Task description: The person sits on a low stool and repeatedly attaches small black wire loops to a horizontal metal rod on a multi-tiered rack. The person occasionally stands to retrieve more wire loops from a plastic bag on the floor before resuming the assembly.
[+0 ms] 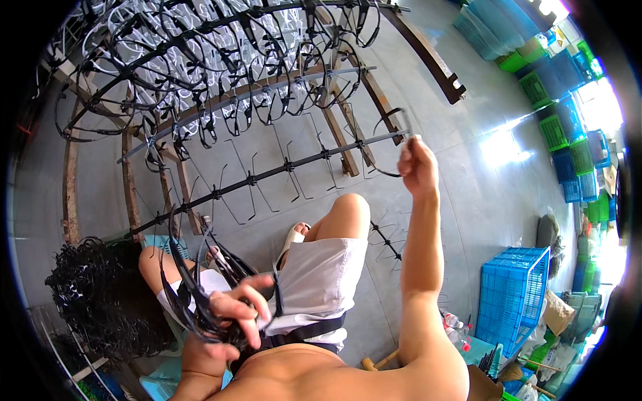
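My left hand (239, 313) is closed round a bundle of black glasses frames (194, 304), in front of my lap. Their thin curved arms stick out up and to the left. My right hand (419, 166) reaches forward with its fingertips pinched on a single black glasses frame (380, 168). That frame curves round the right end of a dark rack bar (251, 179). Thin bent wire hooks stick out from both sides of this bar, most of them bare. Exactly where the frame touches the hooks is too small to tell.
Beyond it, higher bars carry rows of black glasses frames (194, 60), with pale frames (267, 33) behind. Wooden rails (421, 50) support the bars. A heap of glossy black pieces (100, 294) lies at my left. A blue crate (511, 294) stands right; stacked bins (555, 134) line the wall.
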{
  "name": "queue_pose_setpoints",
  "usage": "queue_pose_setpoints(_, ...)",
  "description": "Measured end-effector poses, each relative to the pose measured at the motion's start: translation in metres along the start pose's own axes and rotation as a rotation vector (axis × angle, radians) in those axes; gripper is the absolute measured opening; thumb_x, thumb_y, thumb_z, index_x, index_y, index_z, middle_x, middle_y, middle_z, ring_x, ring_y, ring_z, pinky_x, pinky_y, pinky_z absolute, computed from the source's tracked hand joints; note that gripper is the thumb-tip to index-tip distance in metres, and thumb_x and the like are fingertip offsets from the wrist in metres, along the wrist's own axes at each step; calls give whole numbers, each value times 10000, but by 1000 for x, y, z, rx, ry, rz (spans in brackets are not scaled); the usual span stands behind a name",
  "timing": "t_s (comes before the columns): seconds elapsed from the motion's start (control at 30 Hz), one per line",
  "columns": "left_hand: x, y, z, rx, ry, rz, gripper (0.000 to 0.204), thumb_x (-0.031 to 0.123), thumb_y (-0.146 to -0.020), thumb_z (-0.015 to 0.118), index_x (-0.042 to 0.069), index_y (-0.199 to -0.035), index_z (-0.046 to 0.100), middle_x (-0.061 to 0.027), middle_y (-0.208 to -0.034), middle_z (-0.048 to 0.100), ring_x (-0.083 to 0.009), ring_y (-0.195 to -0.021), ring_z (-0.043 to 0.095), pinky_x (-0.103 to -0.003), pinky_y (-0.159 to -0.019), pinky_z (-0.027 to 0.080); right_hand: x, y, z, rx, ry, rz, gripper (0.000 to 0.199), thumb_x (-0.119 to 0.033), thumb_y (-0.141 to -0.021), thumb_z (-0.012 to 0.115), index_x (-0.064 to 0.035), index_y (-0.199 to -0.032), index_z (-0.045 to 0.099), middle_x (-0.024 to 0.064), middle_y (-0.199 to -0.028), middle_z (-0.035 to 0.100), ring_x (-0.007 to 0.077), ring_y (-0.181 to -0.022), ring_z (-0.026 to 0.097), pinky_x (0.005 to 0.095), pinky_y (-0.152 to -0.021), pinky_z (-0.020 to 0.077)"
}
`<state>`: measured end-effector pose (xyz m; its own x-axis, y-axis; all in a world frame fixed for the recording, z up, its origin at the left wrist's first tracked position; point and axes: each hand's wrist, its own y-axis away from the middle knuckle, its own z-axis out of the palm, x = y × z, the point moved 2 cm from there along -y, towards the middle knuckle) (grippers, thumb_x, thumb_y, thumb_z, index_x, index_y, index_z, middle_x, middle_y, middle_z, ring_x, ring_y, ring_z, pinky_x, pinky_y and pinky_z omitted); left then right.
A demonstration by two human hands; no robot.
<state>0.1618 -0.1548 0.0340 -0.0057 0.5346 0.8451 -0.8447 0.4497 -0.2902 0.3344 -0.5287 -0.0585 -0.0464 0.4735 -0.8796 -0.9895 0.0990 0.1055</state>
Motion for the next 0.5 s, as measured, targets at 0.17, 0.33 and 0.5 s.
queue_pose_setpoints(0.17, -33, 10, -28, 243, -370, 39, 977, 149, -656, 625, 121, -1457, 67, -37, -740, 580, -191, -740, 552, -424, -917, 383, -3, 22, -13, 207, 211, 340, 259, -277, -899, 575, -77, -752, 500, 40, -600, 539, 109, -418, 445, 237, -386, 325)
queue_pose_setpoints(0.33, -80, -33, -16, 525, -458, -276, 854, 13, -740, 623, -9, -1419, 104, -39, -823, 556, -69, -665, 504, -223, -666, 428, -11, 12, 35, -29, 166, 197, 197, -230, -930, 514, -65, -823, 508, 39, -719, 568, 102, -516, 480, 232, -446, 370)
queue_pose_setpoints(0.5, -111, -37, -26, 627, -860, -146, 534, 11, -785, 618, -39, -1270, 402, -47, -825, 518, -89, -643, 491, -225, -612, 424, -14, 14, 84, -108, 156, 262, 202, -211, -931, 509, -22, -862, 501, 68, -772, 578, 126, -552, 518, 257, -486, 439)
